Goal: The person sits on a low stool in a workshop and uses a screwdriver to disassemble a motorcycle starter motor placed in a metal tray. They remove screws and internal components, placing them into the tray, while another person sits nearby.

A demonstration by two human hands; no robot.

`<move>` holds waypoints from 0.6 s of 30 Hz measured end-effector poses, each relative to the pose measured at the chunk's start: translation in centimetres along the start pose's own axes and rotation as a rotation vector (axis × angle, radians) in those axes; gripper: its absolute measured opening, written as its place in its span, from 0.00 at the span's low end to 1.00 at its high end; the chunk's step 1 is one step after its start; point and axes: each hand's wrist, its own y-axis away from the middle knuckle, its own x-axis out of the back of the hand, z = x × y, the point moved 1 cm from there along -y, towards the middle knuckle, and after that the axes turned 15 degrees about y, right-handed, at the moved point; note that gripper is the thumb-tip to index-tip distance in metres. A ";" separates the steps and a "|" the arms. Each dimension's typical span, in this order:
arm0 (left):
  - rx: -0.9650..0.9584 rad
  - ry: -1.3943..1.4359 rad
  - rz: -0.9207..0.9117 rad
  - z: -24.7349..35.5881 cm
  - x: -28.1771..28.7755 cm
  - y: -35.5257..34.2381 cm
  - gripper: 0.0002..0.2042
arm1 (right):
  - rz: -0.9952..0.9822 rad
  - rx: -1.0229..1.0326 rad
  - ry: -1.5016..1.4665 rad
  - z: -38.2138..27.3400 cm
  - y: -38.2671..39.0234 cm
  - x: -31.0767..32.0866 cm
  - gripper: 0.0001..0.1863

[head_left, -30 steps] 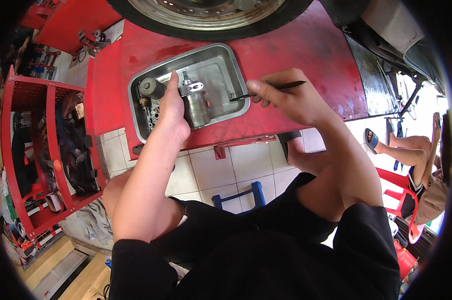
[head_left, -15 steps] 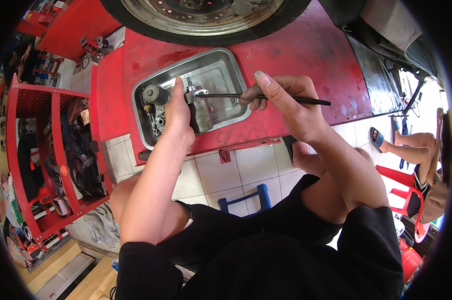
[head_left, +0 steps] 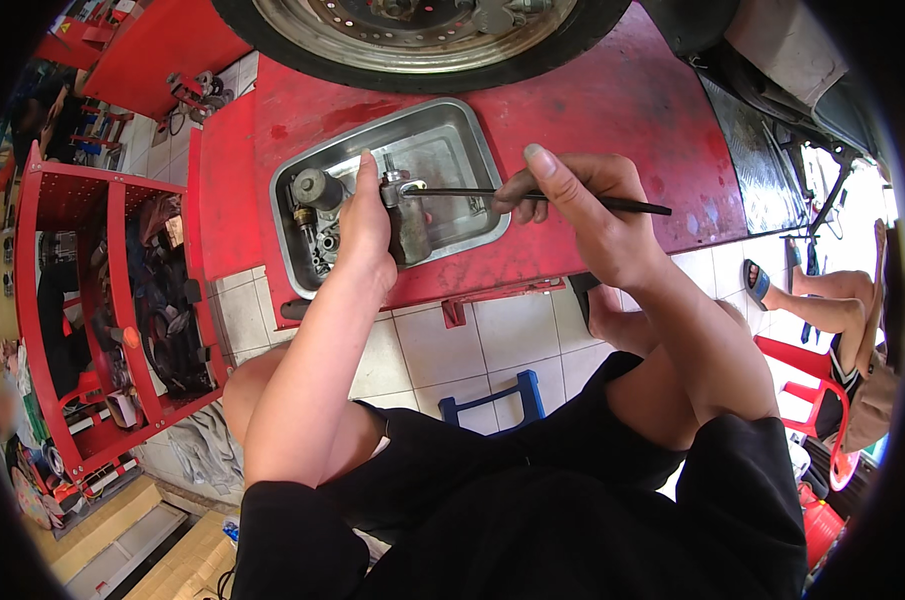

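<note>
My left hand (head_left: 366, 228) is wrapped round a small cylindrical motor (head_left: 409, 232) with a dark grey body, a silver end and a short shaft pointing away from me. It is held over a steel tray (head_left: 488, 150); the palm hides part of it. My right hand (head_left: 594, 205) pinches a thin black-handled rod (head_left: 636, 206), held nearly level. The rod's far end touches or overlaps the motor's silver end, where its tip is too small to make out. Left of my left hand, a grey metal cylinder (head_left: 315, 188) and several small metal parts (head_left: 324, 242) lie in the tray.
The tray rests on a red workbench (head_left: 582, 120), with a wheel (head_left: 412, 75) beyond it. A red shelf rack (head_left: 112, 300) stands at left. Below are a blue stool (head_left: 530, 395) and tiled floor (head_left: 412, 345). Another person's legs (head_left: 832, 295) show at right.
The whole view has shifted slightly. Both hands, with the motor and the rod, sit a little farther right over the tray; their grips look the same.
</note>
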 end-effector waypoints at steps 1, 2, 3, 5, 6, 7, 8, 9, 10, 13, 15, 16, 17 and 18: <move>-0.004 -0.003 0.005 0.0 -0.1 0.2 0.28 | 0.006 -0.008 0.000 -0.1 0.0 0.0 0.27; -0.009 -0.005 0.012 0.0 -0.2 0.3 0.28 | 0.010 -0.016 0.000 -0.2 0.0 0.1 0.27; -0.024 -0.010 0.003 0.0 -0.3 0.3 0.29 | 0.012 -0.020 0.003 -0.4 0.0 0.1 0.27; -0.052 -0.021 -0.015 0.0 -0.3 0.3 0.29 | 0.018 -0.028 0.007 -0.6 0.1 0.2 0.27; -0.063 -0.030 -0.018 0.0 -0.3 0.3 0.29 | 0.025 -0.024 0.009 -0.7 0.1 0.2 0.26; -0.073 -0.039 -0.021 -0.1 -0.2 0.2 0.29 | 0.031 -0.021 0.011 -0.8 0.2 0.3 0.25; -0.083 -0.049 -0.024 -0.1 -0.2 0.1 0.29 | 0.038 -0.018 0.012 -0.8 0.2 0.3 0.24; -0.078 -0.046 -0.019 -0.1 -0.2 0.1 0.29 | 0.029 -0.020 0.035 -0.8 0.3 0.4 0.23; -0.074 -0.043 -0.014 -0.1 -0.3 0.2 0.30 | 0.021 -0.022 0.057 -0.7 0.3 0.5 0.22; -0.121 -0.100 -0.025 -0.2 -0.2 0.3 0.30 | 0.022 -0.006 0.085 -1.2 0.3 0.4 0.18; -0.157 -0.147 -0.040 -0.2 -0.3 0.2 0.30 | 0.021 0.043 0.121 -1.3 0.3 0.4 0.17; -0.170 -0.162 -0.043 -0.2 -0.3 0.2 0.30 | 0.012 0.085 0.150 -1.1 0.3 0.4 0.17; -0.184 -0.177 -0.045 -0.1 -0.2 0.2 0.30 | 0.001 0.128 0.180 -1.0 0.3 0.4 0.17; -0.191 -0.196 -0.050 0.0 0.0 0.1 0.30 | -0.039 0.206 0.217 -0.9 0.2 0.5 0.16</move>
